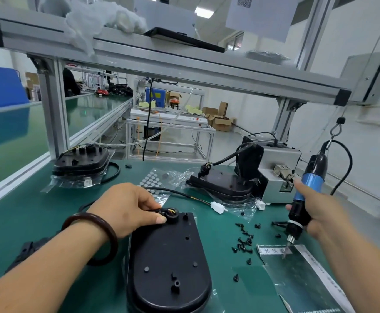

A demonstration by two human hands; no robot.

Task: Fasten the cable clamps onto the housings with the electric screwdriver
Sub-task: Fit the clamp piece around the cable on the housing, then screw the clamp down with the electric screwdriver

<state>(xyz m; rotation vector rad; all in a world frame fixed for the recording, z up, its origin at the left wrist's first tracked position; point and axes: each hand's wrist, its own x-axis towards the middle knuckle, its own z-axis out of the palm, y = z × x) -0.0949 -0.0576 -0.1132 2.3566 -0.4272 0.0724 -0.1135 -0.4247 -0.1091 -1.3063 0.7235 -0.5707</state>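
1. Way off to the left of the fingers, a stack of black housings in a clear bag is parked on the green table, well apart from either hand.
2. The left hand, with a dark bracelet worn on the wrist, is laid over the far end of the near housing. The round cable clamp is pinched there between the curled fingers and the thumb, with the thumb tip pressed to its near-left rim. The clamp is seated on the housing's top face, at that far end.
3. A black cable is led out from under the fingers to the right and ended in a white connector. Just beyond the knuckles, a sheet of round grey pads can be seen.
4. Further right and farther back, a second stack of housings is set against a grey machine.
5. Between the two hands, loose black screws are scattered on the table.
6. The electric screwdriver is gripped by the right hand, fingers wrapped round the black lower body and the index finger stretched up along the blue barrel. It's held tilted, bit down, with the tip right at a clear plastic bag below the fingers. Whether it's actually touching can't be told.
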